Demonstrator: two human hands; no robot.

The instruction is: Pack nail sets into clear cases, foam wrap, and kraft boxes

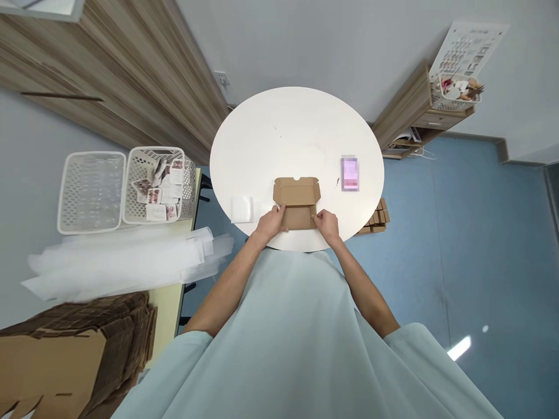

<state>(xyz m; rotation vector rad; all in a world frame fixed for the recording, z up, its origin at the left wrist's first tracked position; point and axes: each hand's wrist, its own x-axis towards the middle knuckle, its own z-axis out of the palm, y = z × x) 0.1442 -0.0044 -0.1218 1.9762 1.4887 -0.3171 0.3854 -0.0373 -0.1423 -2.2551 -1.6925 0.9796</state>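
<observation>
A small brown cardboard box stands on the round white table close to its near edge. Its lid is raised and leans away from me, with the side flaps spread. My left hand grips the left wall of the box, thumb along the edge. At the opposite wall, my right hand pinches the right side between thumb and fingers. Inside the box only bare cardboard shows. Left of my left hand lies a white, see-through packet.
A phone-like item with a blurred pink screen lies on the table's right. On the left side table are white baskets, a pile of white sheets and stacked flat cardboard. Folded boxes sit below the table's right edge.
</observation>
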